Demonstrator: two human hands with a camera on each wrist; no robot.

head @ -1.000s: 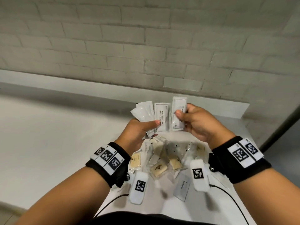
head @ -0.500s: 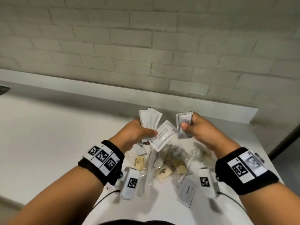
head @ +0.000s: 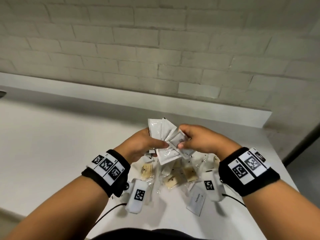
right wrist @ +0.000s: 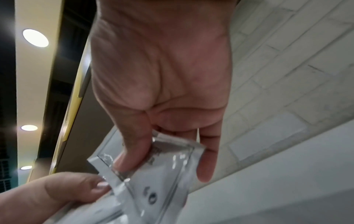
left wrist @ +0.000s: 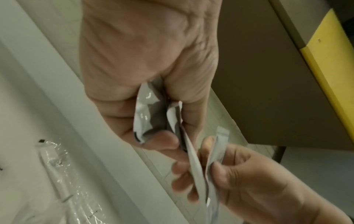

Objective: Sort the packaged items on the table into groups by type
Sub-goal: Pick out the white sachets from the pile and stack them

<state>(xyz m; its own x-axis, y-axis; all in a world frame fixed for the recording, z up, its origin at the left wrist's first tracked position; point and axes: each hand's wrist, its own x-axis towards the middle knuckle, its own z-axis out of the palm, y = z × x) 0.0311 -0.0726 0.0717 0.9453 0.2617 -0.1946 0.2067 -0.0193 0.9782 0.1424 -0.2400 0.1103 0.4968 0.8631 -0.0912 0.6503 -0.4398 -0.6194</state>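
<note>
My left hand holds a fanned bunch of white sachets above the table, thumb pressed on the front one. In the left wrist view the sachets sit crumpled in that palm. My right hand pinches another white sachet between thumb and fingers, laid against the left hand's bunch. The right wrist view shows this sachet under the thumb, beside the left thumb. Below the hands lie clear packets with beige bars and a white toothpaste sachet.
The white table runs along a pale brick wall with a low white ledge. Its right edge drops off near my right wrist. Wrist camera cables trail over the table's front.
My hands have come together: the right hand brought its sachet left onto the bunch in the left hand. The fan of sachets in the left hand has tilted and bunched up.
</note>
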